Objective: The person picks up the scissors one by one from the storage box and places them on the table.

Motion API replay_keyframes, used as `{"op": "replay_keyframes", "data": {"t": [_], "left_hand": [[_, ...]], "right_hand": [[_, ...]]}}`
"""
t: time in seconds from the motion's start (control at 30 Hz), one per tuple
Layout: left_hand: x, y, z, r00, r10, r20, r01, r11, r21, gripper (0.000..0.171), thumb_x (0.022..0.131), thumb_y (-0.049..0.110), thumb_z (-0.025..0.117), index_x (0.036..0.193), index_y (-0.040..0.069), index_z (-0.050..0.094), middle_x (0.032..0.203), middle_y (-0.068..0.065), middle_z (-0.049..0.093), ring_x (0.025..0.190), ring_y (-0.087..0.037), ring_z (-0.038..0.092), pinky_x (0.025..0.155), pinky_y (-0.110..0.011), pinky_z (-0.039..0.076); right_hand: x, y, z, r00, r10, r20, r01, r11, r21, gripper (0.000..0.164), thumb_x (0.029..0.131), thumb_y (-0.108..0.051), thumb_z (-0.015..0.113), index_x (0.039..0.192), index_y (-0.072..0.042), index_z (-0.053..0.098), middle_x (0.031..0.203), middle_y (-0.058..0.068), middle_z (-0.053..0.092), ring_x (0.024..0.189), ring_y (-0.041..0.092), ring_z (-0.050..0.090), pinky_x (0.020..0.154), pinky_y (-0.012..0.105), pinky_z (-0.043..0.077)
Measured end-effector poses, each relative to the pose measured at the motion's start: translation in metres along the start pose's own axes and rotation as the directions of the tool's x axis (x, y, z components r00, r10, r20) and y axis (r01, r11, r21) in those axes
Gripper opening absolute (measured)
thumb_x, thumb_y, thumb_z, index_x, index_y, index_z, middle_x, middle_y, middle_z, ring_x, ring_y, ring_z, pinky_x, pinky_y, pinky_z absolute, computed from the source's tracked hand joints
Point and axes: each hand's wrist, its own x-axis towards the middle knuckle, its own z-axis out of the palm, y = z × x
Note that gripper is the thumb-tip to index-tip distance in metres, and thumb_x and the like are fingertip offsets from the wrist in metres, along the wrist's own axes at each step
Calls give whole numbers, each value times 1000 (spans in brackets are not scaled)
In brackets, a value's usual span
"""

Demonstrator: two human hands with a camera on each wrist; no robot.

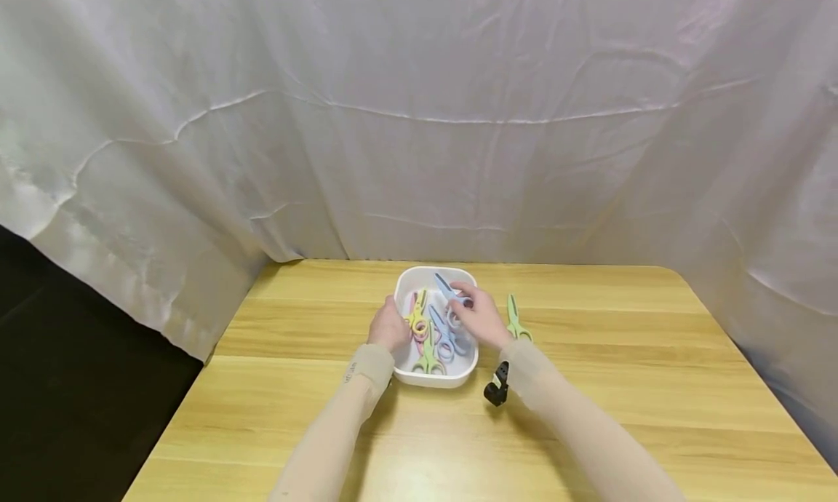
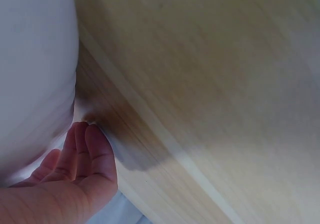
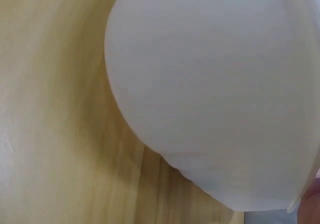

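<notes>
A white plastic tub [image 1: 436, 380] on the table holds several children's scissors. My left hand [image 1: 389, 326] grips the tub's left rim; the left wrist view shows its fingers [image 2: 95, 151] bent against the outer wall. Over the right side of the tub, my right hand [image 1: 481, 316] pinches blue scissors [image 1: 447, 287] near the handles, blades pointing to the far left. Below them in the tub lie other blue scissors [image 1: 440, 329], yellow scissors [image 1: 417, 315] and green scissors [image 1: 428, 354]. Pink scissors are partly covered by the yellow ones. In the right wrist view the tub's wall [image 3: 200, 94] hides the scissors.
Another pair of green scissors [image 1: 513, 316] lies on the wooden table [image 1: 628, 385] just right of the tub, partly behind my right wrist. A black wrist camera [image 1: 497, 387] hangs under that wrist. Grey curtains [image 1: 458, 160] close off the back and sides.
</notes>
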Motion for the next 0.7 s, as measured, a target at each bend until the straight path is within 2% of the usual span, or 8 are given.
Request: {"op": "replay_keyframes", "data": {"t": [0.23,0.4,0.7], "left_hand": [[-2,1,-1,1000,1,1,-1,1000,3,78,88,-5,58,158,3,24,133,-24,58,118,-37,62,99,-51,57],[-4,2,-1,1000,1,-2,-1,1000,2,76,89,-5,58,157,3,25,133,-24,58,119,-38,62,99,-52,57],[-4,2,-1,1000,-4,-3,4,1000,-6,78,90,-5,57,159,4,22,136,-25,57,120,-38,61,101,-52,56]], "right_hand": [[-6,4,-1,999,13,-43,-9,996,91,44,98,-8,59,140,2,54,103,21,68,77,11,64,70,17,55],[-12,4,-2,995,68,-75,-56,985,162,43,97,-7,58,139,0,56,107,21,66,79,8,63,72,15,54],[-19,10,-9,989,105,-104,-72,956,286,43,97,-6,57,139,5,55,115,30,66,81,1,61,74,12,54]]}}
